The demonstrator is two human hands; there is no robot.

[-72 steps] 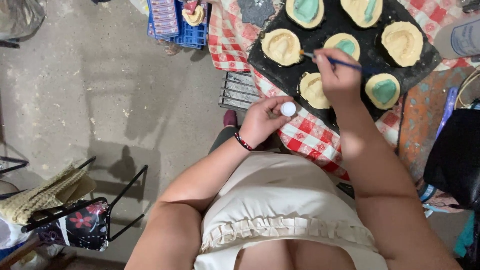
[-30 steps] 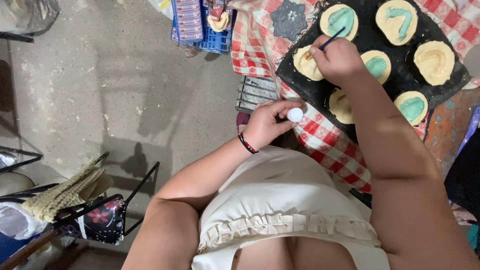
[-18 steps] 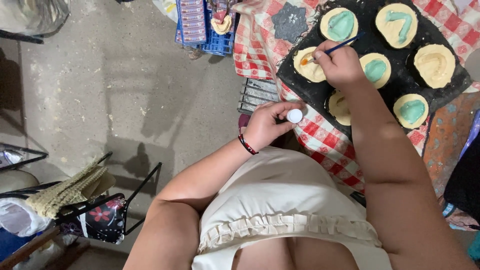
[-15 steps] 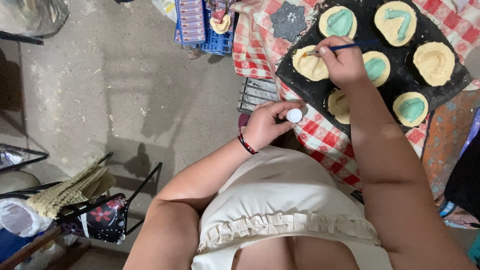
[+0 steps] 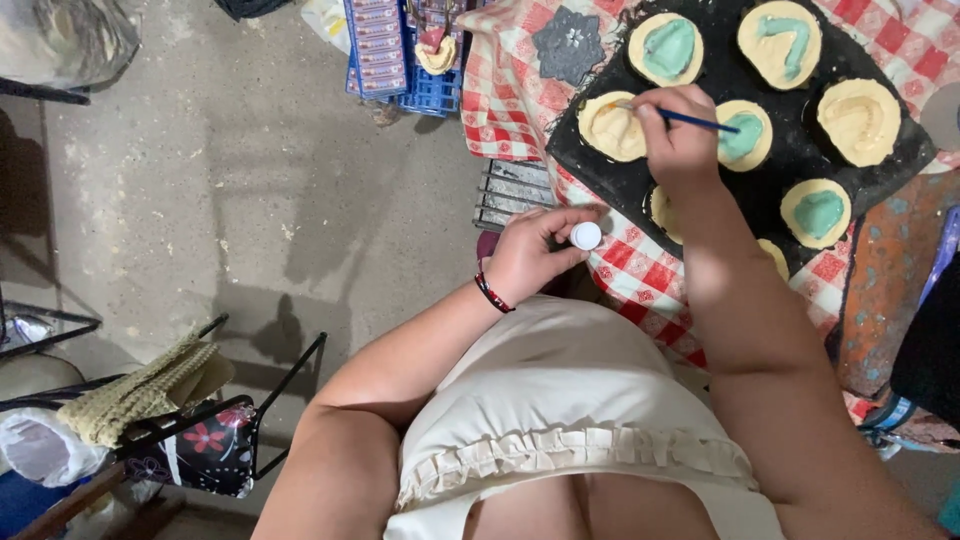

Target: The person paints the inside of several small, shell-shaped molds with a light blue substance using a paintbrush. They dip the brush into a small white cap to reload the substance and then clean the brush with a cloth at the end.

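Observation:
My right hand (image 5: 685, 140) grips a thin blue paintbrush (image 5: 700, 122), its tip resting on a pale yellow clay piece (image 5: 610, 128) at the left edge of a black tray (image 5: 790, 150). The tray carries several round yellow pieces, some with turquoise centres (image 5: 672, 46). My left hand (image 5: 535, 250), with a dark bracelet on the wrist, holds a small white-capped paint bottle (image 5: 586, 236) near the table's edge.
A red-and-white checked cloth (image 5: 510, 90) covers the table. A dark flower-shaped piece (image 5: 568, 42) lies by the tray. On the concrete floor stand a blue crate (image 5: 400, 55) and a grey rack (image 5: 510, 190). A black frame with a floral bag (image 5: 200, 440) is at lower left.
The view has shifted slightly. My right hand has moved the brush from the tray's middle towards the left-hand yellow piece. My left hand still holds the bottle in the same place.

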